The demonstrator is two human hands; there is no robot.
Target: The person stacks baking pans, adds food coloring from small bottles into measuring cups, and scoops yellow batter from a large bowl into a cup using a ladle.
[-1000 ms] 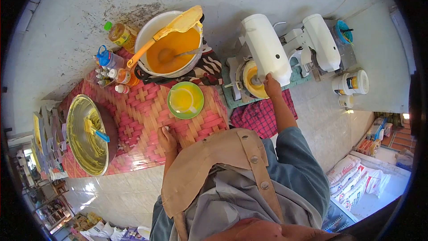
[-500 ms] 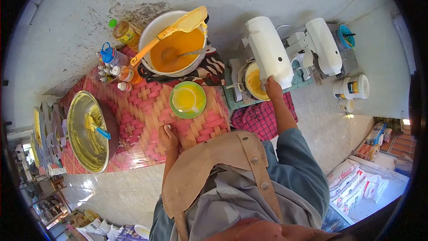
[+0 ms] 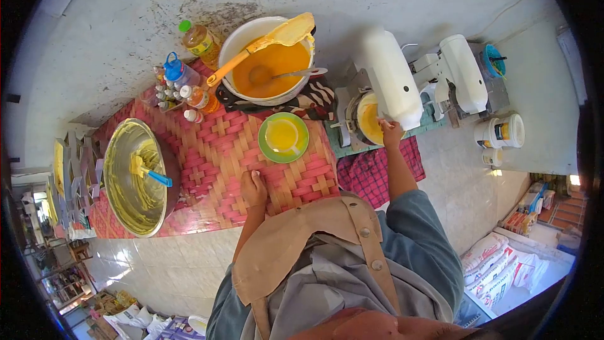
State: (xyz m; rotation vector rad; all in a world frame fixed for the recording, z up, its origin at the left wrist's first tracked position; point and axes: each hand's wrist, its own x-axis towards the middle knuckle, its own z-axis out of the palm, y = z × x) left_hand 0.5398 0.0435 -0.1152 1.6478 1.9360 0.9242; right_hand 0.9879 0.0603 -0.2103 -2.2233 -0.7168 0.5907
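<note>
My right hand is at the near end of the white stand mixer, just right of the mixing bowl. Its fingers are bent together; what they grip, if anything, is hidden. Pale yellow batter shows inside that bowl. My left hand rests on the woven red mat with loosely bent fingers, thumb apart, holding nothing. Beyond it stands a cup of yellow liquid on a green plate.
A large pot of orange liquid has a batter-coated spatula across its rim. Bottles stand left of it. A batter-smeared metal bowl with a blue-handled spatula is farther left. Another mixer stands right.
My right hand has shifted from the side of the mixer's head to just below its near end, by the bowl. The view has moved slightly; my left hand remains on the mat.
</note>
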